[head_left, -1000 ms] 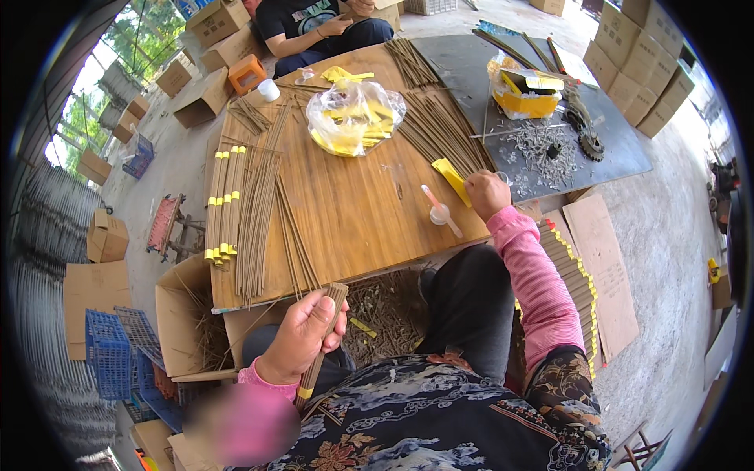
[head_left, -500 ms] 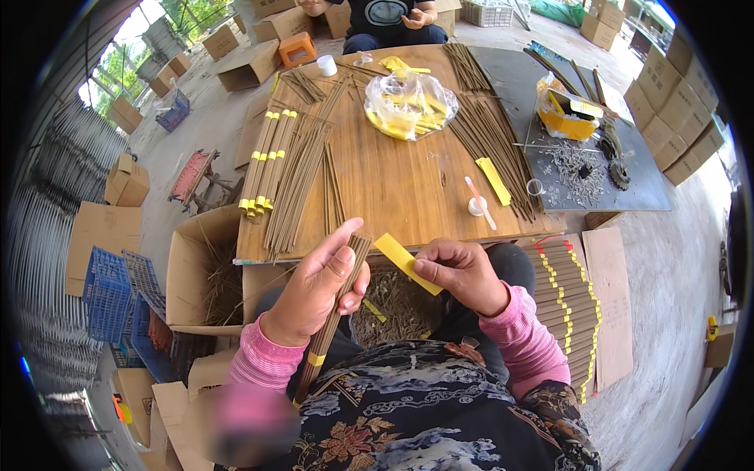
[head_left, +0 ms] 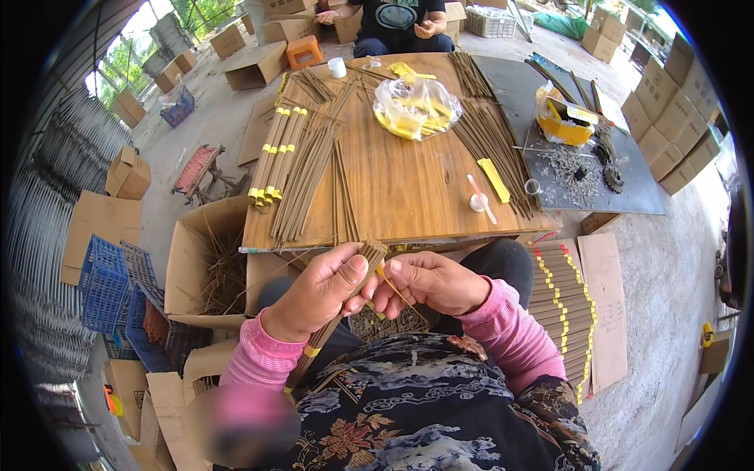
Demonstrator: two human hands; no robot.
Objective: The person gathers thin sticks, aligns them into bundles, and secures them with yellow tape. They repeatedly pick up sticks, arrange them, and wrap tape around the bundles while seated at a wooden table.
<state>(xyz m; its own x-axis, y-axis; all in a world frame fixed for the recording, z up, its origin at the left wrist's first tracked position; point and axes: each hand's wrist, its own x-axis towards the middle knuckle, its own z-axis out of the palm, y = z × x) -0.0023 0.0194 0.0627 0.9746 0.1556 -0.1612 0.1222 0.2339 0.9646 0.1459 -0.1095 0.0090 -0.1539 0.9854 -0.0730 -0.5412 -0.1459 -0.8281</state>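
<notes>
My left hand (head_left: 316,292) is closed round a bundle of thin brown incense sticks (head_left: 372,253), which slants from my lap up toward the table. A yellow band circles the bundle's lower part. Between the thumb and fingers of my right hand (head_left: 433,281) is a yellow paper strip (head_left: 393,286), seen nearly edge-on. One end of the strip meets the bundle's side near its upper end, beside my left fingers. Beyond, several bundles (head_left: 276,161) with yellow bands lie at the table's left, next to loose incense sticks (head_left: 305,188).
On the wooden table (head_left: 408,184) are a plastic bag (head_left: 418,108) of yellow strips, a small white tub (head_left: 477,202) and more sticks. Banded bundles lie on cardboard (head_left: 603,314) at right. An open carton (head_left: 192,271) stands at left. Another person (head_left: 400,23) sits across.
My right hand has moved left with the yellow strip, bringing it against the bundle. The strip has turned from flat to nearly edge-on. My left hand keeps its hold, slightly lower.
</notes>
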